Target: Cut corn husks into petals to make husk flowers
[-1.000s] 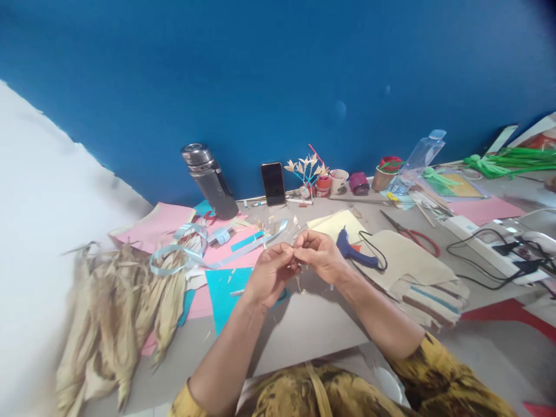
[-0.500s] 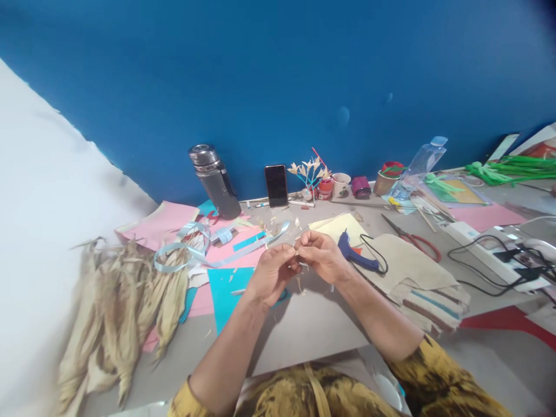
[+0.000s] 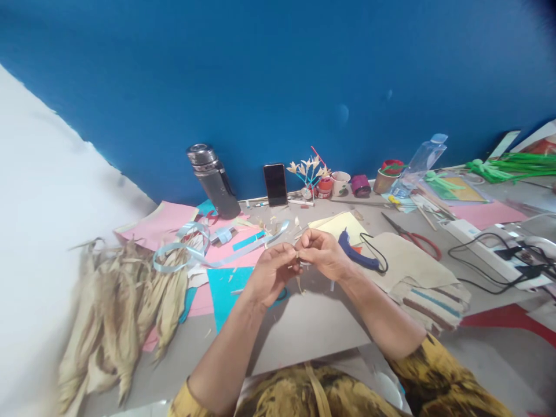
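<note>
1 table (image 3: 310, 333) | 1 pile of dry husks (image 3: 104, 313), left | 1 flask (image 3: 212, 184) | 1 left hand (image 3: 271, 271) + 1 right hand (image 3: 324, 255), fingertips together | 1 glue gun (image 3: 359, 255), near right hand | 1 phone (image 3: 275, 185) | 1 tiny pale piece (image 3: 297, 253), mostly hidden, pinched between both hands' fingertips above table

The top (image 3: 278, 397) is mustard yellow with dark, blotchy patches. Its right sleeve (image 3: 438, 370) ends around the elbow in the same print; little of the left sleeve (image 3: 187, 402) shows. A narrow tan-yellow strip (image 3: 319, 389) runs down the front. Left hand (image 3: 273, 271) and right hand (image 3: 322, 253) are bare.
</note>
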Motion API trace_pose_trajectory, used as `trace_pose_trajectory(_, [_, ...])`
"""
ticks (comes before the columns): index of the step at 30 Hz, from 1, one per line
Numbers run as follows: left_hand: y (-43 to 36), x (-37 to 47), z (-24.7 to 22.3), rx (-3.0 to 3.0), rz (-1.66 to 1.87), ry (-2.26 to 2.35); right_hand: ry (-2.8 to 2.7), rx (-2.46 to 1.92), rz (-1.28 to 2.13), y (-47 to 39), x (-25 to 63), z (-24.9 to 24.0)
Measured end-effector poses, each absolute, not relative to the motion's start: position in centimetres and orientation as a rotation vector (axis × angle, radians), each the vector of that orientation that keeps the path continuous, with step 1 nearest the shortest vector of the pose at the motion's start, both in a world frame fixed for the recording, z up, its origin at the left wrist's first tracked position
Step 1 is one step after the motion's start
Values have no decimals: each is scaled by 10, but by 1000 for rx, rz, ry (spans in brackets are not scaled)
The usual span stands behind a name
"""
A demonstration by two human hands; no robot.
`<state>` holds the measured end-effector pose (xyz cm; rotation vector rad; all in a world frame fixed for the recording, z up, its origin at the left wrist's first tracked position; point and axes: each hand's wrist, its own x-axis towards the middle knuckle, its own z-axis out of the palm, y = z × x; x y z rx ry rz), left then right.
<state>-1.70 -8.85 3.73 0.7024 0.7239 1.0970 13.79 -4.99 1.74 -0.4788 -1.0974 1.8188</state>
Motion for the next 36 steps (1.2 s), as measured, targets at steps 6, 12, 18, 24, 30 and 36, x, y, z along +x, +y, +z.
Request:
trace_pose_trajectory(6, [-88, -18, 36, 689, 1057, 714, -1138, -488, 1801, -51, 139, 17])
trace_pose_trajectory(12, [-88, -19, 38, 583, 1044, 627, -1119, -491, 1801, -51, 139, 20])
trace_pose_trajectory(18, [-89, -19, 34, 704, 1019, 660, -1139, -456, 1846, -50, 141, 18])
trace_pose_trajectory(24, [-88, -20, 35, 555, 1032, 564, -1144, -468, 1812, -50, 142, 20])
trace_pose_trajectory(30, [-88, -20, 32, 671, 1010, 614, -1154, -465, 1820, -48, 143, 16])
trace_pose_trajectory(36, [-88, -18, 33, 596, 1031, 575, -1157, -451, 1810, -47, 144, 17])
